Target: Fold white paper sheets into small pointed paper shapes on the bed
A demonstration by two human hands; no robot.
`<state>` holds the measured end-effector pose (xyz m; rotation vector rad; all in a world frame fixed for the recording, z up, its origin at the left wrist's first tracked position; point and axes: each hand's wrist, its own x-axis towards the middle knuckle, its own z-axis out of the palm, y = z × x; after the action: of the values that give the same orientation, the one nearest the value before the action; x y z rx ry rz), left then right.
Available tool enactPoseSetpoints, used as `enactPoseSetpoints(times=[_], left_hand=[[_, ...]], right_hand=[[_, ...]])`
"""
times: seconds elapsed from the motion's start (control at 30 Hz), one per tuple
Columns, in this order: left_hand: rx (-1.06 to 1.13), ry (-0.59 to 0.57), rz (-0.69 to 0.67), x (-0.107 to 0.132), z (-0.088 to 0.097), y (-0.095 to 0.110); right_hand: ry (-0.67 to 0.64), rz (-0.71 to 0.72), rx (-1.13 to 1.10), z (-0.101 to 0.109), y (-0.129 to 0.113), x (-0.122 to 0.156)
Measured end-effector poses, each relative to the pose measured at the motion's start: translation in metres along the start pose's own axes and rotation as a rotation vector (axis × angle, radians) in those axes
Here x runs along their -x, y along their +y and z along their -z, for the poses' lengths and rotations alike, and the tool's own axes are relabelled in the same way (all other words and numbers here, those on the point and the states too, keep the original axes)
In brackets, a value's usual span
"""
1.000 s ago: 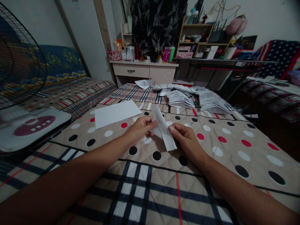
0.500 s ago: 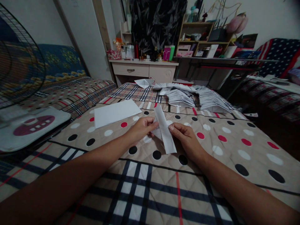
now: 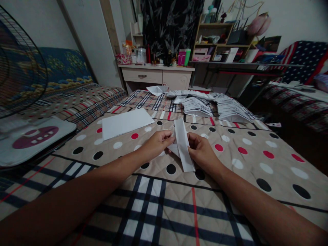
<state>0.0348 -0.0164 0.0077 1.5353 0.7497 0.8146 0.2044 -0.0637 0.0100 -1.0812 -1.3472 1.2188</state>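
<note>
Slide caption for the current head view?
Left hand and right hand hold folded white paper over a dot-and-plaid quilt; paper sheets lie leftward.

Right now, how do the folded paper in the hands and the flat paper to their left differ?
The folded paper is held by the left hand and right hand; the flat paper lies untouched on the bed. The folded paper shows a narrow strip with another part angled out beside it; the flat paper is a broad rectangle with no visible fold. Both are white.
</note>
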Motion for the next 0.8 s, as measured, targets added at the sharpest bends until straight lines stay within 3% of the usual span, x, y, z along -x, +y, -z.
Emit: enactPoseSetpoints(times=[0.1, 0.2, 0.3, 0.37, 0.43, 0.6, 0.8], left_hand=[[-0.135, 0.079, -0.152, 0.003, -0.003, 0.002], [-0.489, 0.156, -0.433, 0.008, -0.004, 0.007], [-0.856, 0.16, -0.672, 0.014, -0.005, 0.012], [-1.053, 0.127, -0.752, 0.017, -0.006, 0.014], [-1.216, 0.103, -0.777, 0.018, -0.008, 0.015], [-1.446, 0.164, -0.748, 0.02, -0.01, 0.019], [-1.573, 0.045, -0.512, 0.022, -0.017, 0.023]], right_hand=[[0.106, 0.014, 0.068, 0.001, 0.002, -0.002], [0.25, 0.053, 0.188, 0.004, 0.001, -0.001], [0.332, 0.103, 0.289, 0.007, 0.0, 0.0], [0.364, 0.154, 0.344, 0.008, 0.0, 0.001], [0.374, 0.202, 0.376, 0.008, 0.0, 0.002], [0.354, 0.229, 0.347, 0.008, -0.001, 0.003], [0.26, 0.276, 0.404, 0.005, -0.001, 0.005]])
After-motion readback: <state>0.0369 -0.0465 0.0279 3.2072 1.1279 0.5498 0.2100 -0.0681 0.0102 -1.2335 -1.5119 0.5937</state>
